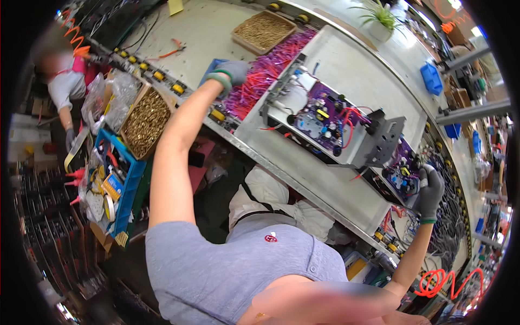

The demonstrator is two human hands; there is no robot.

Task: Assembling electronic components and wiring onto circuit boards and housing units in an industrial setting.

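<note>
Purple circuit board [402, 176], inward of the counter's [330, 186] near edge, is partly covered by the right hand [431, 190]; the left hand [234, 71] is placed beside wires [271, 70]; neither grip can be discerned.

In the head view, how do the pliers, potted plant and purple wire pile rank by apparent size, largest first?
1. Purple wire pile
2. Potted plant
3. Pliers
This ranks apparent size only.

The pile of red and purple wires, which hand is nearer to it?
Left. The left hand is at the left edge of the wire pile; the right hand is far off to the right, by a circuit board.
</note>
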